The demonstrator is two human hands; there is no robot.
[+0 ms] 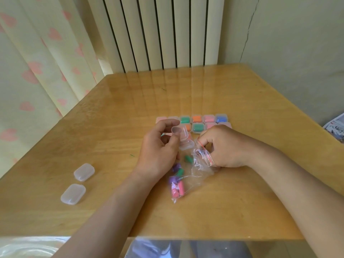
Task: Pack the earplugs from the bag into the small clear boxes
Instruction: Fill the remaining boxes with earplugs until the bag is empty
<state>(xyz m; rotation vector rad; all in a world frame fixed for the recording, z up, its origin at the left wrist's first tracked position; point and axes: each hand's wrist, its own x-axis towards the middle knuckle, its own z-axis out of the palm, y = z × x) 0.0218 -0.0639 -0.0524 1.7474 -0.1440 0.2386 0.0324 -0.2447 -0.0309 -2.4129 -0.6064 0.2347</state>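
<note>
My left hand [160, 148] grips a small clear box [181, 135] with its lid hanging open, just above the table. Beside it, my right hand [221, 146] pinches the red-striped mouth of a clear zip bag [197, 164] that lies on the wood. Inside the bag are green, purple and pink earplugs [177, 187]. Behind my hands stand two rows of shut boxes [197, 121] holding green, orange, pink and blue earplugs. Two empty shut boxes [84, 172] lie at the left.
The wooden table [111, 127] has a glossy top; its near edge runs across the bottom of the view. A radiator and a heart-patterned curtain stand behind it. A printed paper [335, 127] lies past the right edge.
</note>
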